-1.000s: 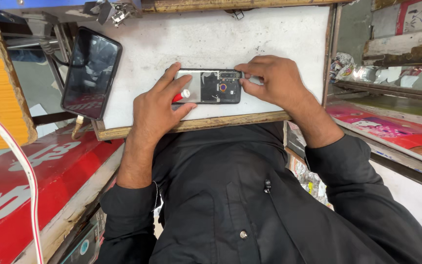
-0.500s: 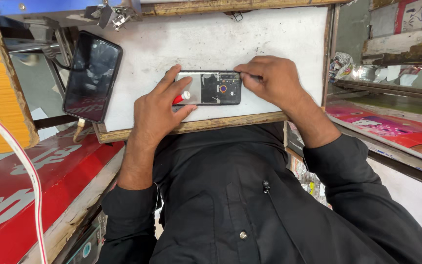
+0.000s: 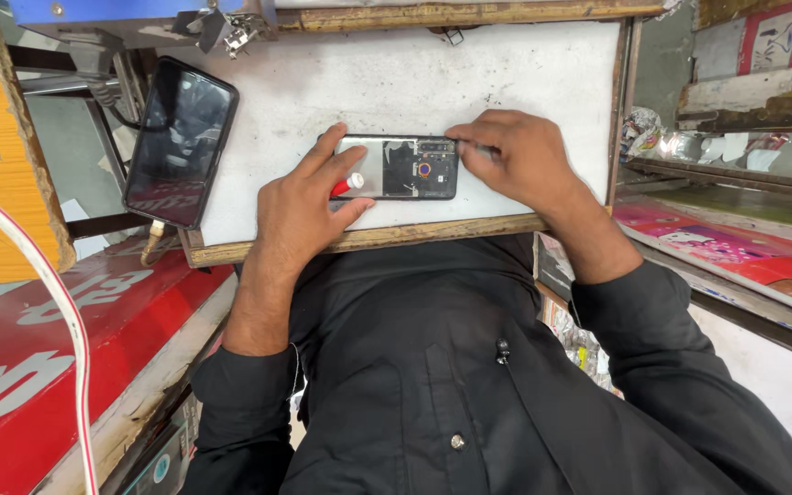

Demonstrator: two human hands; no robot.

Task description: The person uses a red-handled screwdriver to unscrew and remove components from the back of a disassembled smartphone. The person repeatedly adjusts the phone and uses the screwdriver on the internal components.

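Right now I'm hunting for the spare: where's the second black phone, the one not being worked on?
In the head view the second black phone lies at the white board's left edge, partly overhanging, left of the left hand.

Dark, glossy phone screen (image 3: 179, 142) leans at the counter's (image 3: 323, 82) left edge, rectangular, switched off, catching reflections. Lower left, a long red sign (image 3: 20, 367) with white lettering runs slantwise. Top right, a red-and-white label (image 3: 786, 37) on the wall. Right side, a flat pink-and-red printed package (image 3: 717, 252) lies on a shelf.
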